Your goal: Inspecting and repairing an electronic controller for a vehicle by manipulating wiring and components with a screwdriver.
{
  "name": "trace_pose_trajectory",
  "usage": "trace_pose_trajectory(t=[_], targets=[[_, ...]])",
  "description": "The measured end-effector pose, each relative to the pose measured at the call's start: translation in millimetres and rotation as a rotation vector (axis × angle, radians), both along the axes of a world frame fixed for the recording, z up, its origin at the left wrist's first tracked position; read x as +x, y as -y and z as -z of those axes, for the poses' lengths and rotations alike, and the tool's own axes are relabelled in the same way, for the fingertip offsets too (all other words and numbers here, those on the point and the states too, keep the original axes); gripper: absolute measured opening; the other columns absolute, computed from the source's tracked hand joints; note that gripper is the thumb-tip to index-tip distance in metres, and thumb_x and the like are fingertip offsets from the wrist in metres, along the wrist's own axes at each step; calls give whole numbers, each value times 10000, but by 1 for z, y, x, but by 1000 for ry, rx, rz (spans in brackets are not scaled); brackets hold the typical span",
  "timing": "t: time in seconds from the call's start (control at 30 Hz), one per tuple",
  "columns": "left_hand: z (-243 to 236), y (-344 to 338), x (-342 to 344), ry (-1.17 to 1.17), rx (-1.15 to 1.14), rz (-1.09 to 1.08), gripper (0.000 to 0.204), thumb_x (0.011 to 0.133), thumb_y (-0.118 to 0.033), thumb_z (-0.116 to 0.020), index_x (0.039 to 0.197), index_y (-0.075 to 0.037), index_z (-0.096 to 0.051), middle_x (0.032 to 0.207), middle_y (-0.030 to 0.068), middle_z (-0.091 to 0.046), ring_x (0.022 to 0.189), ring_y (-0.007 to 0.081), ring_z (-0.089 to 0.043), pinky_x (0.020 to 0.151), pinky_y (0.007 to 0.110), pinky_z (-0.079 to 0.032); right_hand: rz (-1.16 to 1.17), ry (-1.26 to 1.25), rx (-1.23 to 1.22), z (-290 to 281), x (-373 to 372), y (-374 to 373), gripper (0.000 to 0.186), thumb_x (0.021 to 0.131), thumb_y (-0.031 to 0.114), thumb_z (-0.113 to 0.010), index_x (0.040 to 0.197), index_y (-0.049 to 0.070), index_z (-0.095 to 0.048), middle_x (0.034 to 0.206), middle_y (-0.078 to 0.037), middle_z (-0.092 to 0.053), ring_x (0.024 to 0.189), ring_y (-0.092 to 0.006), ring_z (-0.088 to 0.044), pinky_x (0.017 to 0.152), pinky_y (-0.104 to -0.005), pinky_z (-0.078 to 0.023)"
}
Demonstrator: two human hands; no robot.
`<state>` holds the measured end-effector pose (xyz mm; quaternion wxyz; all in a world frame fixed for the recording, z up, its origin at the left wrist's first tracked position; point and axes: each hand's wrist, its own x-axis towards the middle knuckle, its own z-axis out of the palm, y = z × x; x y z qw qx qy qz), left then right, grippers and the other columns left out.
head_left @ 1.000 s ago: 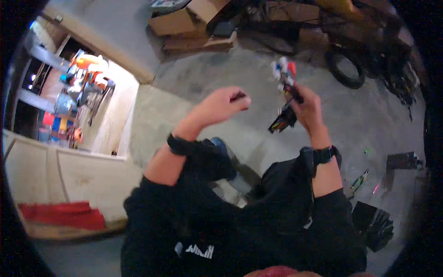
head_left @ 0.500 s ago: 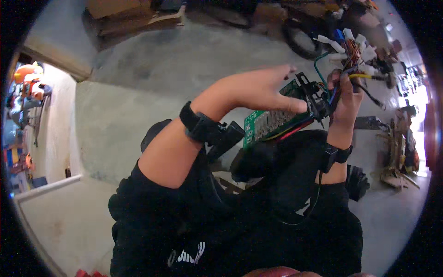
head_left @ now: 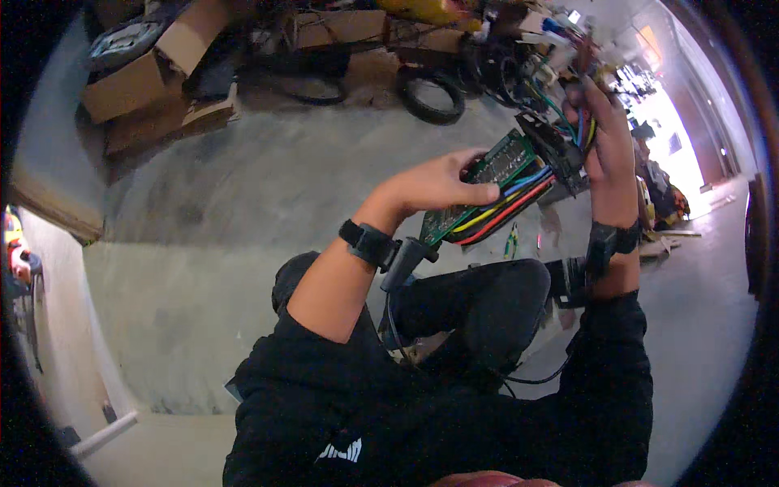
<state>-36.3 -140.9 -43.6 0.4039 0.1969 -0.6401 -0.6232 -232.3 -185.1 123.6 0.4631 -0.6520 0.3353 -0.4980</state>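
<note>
A green circuit board (head_left: 507,160) is tilted in front of me, its near edge gripped by my left hand (head_left: 434,185), with the thumb on top and the fingers hidden behind. Thick blue, yellow, red and black wires (head_left: 499,219) run along the board to a black end plate (head_left: 556,150). Beyond that plate, my right hand (head_left: 604,134) is closed around the wire bundle (head_left: 583,131). Loose wires with connectors stick out past its fingers, blurred against the clutter behind.
Green-handled pliers (head_left: 511,242) lie on the floor below the board. Tyres (head_left: 430,96) and open cardboard boxes (head_left: 134,89) line the far side. My bent knee (head_left: 511,300) is beneath the board. Pieces of wood (head_left: 661,246) lie at the right.
My left hand has closed on the board, where before it hovered open above it. The board has turned so its coloured wires show more. My view has swung to the right.
</note>
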Motion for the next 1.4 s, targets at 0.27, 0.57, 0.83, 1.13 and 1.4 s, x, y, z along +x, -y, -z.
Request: trace_pose_trajectory(t=[0.27,0.57,0.83,1.13,1.4], targets=[[3,-3,-29,-109,179,139,1054,686,-498,-725,1404,64,-197,1350,215,-397,1222,268,-407,1031,359,-320,7,-336,125,-22,-3,26,299,814,220,-692,1016,12,-620,873,-24,-637,726,-106,-602,659,-241,-482],[7,-1,-43,-45,193,-209,895,699,-350,-757,1347,47,-286,1184,175,-495,1057,243,-520,901,354,-444,-144,-780,-286,5,28,56,486,768,298,-710,1135,-4,-608,887,-54,-661,791,-104,-582,762,-268,-464],[25,-6,-6,-419,287,-477,834,718,-299,-741,1343,-26,-261,1187,126,-484,1094,240,-507,937,380,-431,304,-363,-698,54,40,-44,257,792,162,-681,1006,29,-630,907,-128,-640,825,-252,-604,740,-340,-486],[21,-27,28,-322,16,-962,753,722,-344,-748,1264,-55,-312,1127,77,-490,1031,189,-497,904,338,-417,16,-489,-644,109,61,-57,385,754,111,-655,1116,40,-545,1017,-123,-572,917,-297,-557,732,-381,-500],[10,-54,27,-270,66,-1190,718,706,-316,-765,1236,-66,-349,1095,66,-513,1003,175,-514,892,322,-425,-213,-515,-576,104,82,-50,367,719,112,-648,1067,44,-552,960,-139,-565,928,-330,-535,757,-408,-476]])
